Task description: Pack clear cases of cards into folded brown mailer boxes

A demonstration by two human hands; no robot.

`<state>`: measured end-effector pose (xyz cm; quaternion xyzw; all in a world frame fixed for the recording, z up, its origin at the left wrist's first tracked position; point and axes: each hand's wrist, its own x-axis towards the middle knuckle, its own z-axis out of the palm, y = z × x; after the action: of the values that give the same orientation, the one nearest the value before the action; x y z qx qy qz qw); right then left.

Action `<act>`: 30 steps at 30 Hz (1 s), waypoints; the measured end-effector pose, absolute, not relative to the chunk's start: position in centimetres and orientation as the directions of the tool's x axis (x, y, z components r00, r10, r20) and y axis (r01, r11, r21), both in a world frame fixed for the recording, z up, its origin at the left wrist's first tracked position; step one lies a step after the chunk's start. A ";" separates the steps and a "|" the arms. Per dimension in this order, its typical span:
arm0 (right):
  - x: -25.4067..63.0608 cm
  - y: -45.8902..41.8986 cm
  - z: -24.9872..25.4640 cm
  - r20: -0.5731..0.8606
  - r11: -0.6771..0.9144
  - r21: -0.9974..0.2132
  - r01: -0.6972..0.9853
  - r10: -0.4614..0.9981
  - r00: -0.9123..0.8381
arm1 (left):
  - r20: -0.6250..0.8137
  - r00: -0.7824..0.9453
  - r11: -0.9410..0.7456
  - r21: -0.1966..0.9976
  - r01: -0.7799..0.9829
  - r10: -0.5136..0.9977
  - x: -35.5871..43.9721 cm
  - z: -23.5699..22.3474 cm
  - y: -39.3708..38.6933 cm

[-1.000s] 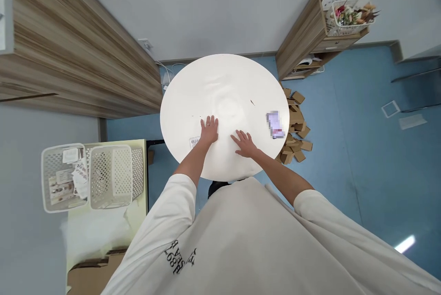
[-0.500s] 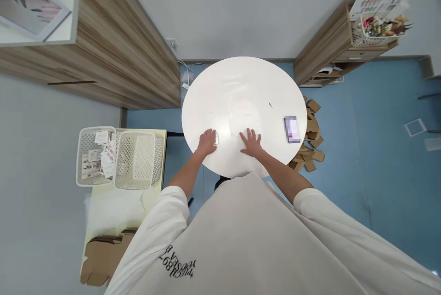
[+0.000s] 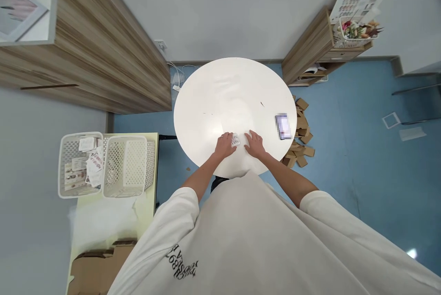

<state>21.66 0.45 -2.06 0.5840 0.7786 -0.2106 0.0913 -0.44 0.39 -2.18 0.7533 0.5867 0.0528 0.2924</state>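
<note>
A round white table (image 3: 220, 97) stands before me. Near its front edge my left hand (image 3: 225, 144) has its fingers curled on a small white packet with print (image 3: 236, 139). My right hand (image 3: 255, 144) rests just to the right of the packet, with its fingers bent and the tips close to it. Whether the right fingers touch the packet I cannot make out. A phone (image 3: 283, 126) lies flat near the table's right edge.
Small cardboard boxes (image 3: 301, 136) are piled on the blue floor right of the table. At left a yellow side table (image 3: 113, 221) bears two white mesh baskets (image 3: 103, 164). Wooden cabinets (image 3: 103, 60) stand at left and back right.
My left hand has slid the small packet from the table's left side to the middle front. My right hand's fingers have curled in beside it.
</note>
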 end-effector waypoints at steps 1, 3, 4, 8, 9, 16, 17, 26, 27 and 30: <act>22.7 0.0 -1.8 -0.375 0.236 -0.232 0.943 0.873 -0.311 | -0.272 0.327 -0.150 0.515 0.844 0.905 0.9 -2.3 0.1; 24.6 -0.8 -1.6 -0.367 0.249 -0.253 0.935 0.869 -0.331 | -0.293 0.362 -0.168 0.523 0.835 0.885 3.0 -2.7 -0.4; 25.3 -1.2 -1.6 -0.370 0.256 -0.262 0.930 0.864 -0.342 | -0.296 0.374 -0.181 0.520 0.835 0.879 3.7 -2.9 -0.6; 26.9 -2.2 -1.9 -0.381 0.287 -0.300 0.910 0.838 -0.390 | -0.263 0.416 -0.259 0.474 0.842 0.871 4.2 -3.5 -0.6; 27.0 -2.2 -2.0 -0.384 0.290 -0.307 0.907 0.834 -0.396 | -0.252 0.432 -0.284 0.464 0.839 0.866 3.9 -3.6 -0.3; 25.3 -1.4 -1.6 -0.466 0.316 -0.306 0.898 0.773 -0.431 | -0.263 0.402 -0.260 0.444 0.858 0.877 2.0 -3.4 3.5; 25.1 -1.3 -1.5 -0.475 0.323 -0.305 0.896 0.764 -0.437 | -0.271 0.389 -0.243 0.445 0.862 0.881 2.1 -3.3 3.9; 26.0 -2.2 -1.9 -0.447 0.441 -0.370 0.818 0.687 -0.573 | -0.276 0.383 -0.237 0.442 0.865 0.882 5.1 -2.9 1.8; 26.2 -2.2 -2.0 -0.446 0.460 -0.365 0.809 0.677 -0.586 | -0.277 0.378 -0.232 0.441 0.867 0.884 5.1 -3.0 1.5; 26.4 -2.3 -2.2 -0.438 0.503 -0.347 0.792 0.660 -0.611 | -0.271 0.375 -0.229 0.448 0.864 0.886 5.1 -3.4 1.3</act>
<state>26.44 -2.35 -2.19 0.4230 0.8577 -0.2640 0.1250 5.07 1.25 -3.38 0.7836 0.5585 0.0202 0.2713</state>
